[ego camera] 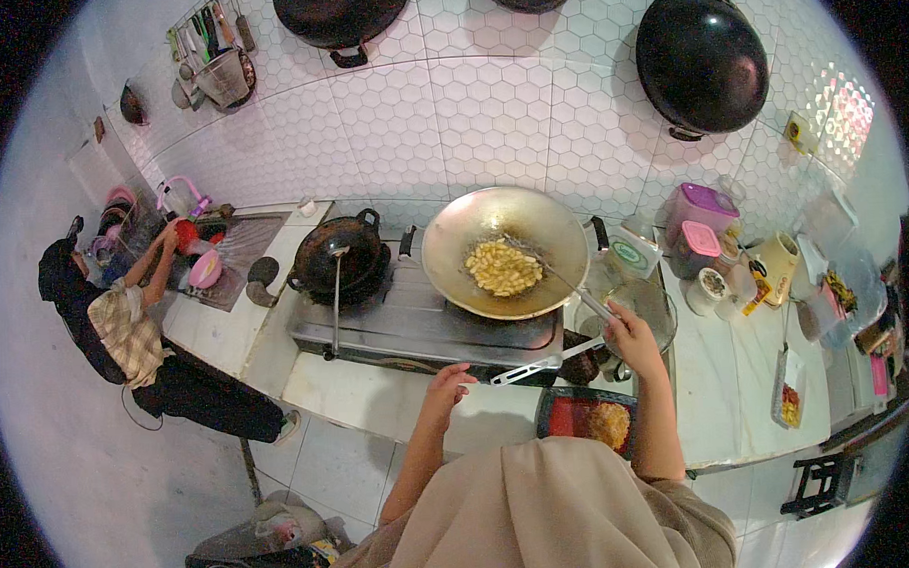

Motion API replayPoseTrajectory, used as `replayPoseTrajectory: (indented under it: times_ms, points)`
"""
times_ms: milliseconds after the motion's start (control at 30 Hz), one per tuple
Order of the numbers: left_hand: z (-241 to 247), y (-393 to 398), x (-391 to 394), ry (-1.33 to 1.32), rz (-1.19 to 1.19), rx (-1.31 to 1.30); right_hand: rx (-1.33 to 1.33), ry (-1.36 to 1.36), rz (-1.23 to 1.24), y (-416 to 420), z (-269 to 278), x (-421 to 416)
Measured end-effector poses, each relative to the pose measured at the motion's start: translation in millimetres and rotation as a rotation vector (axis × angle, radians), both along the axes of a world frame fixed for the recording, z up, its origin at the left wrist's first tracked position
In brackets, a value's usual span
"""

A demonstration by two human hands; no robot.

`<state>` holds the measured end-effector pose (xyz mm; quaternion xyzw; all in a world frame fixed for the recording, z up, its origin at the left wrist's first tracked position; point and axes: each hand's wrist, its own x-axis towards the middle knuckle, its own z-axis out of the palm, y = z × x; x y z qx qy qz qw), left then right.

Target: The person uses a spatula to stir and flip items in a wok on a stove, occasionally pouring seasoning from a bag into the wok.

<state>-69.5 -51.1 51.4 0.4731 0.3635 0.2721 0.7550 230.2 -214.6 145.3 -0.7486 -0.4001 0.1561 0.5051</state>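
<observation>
My right hand [635,341] is closed around the grey handle of a metal cooking utensil [575,286]. Its far end reaches into a large, pale metal wok [442,262], where many small yellow pieces of food [503,267] lie in oil; the tip is hidden among them. The wok stands on the right side of a gas stove [418,326]. My left hand [447,389] hovers by the stove's front edge with fingers apart, holding nothing. Below my right hand, a mesh strainer [639,304] and a slotted metal handle [529,371] lie beside the stove.
A dark wok [340,247] with a ladle [336,303] occupies the left burner. At front right sits a dark-rimmed tray [545,420] holding shredded food [608,426]. Jars and tubs [701,208] line the right counter. Another person [125,318] works at the sink [254,235], left.
</observation>
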Motion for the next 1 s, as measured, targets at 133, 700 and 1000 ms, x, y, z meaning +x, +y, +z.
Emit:
replayPoseTrajectory:
  times_ms: [133,700,1000]
  points:
    - [14.1,-9.6,7.0,0.118,0.013,0.002,0.072,0.104,-0.014,-13.8,-5.5,-13.9]
    - [-30.4,55.1,43.5,1.284,-0.204,0.921,-0.435,-0.765,0.233,-21.6,106.9,19.6]
    - [-24.7,52.5,43.4,1.274,-0.252,0.945,-0.072,-0.315,0.185,65.1,18.2,41.4]
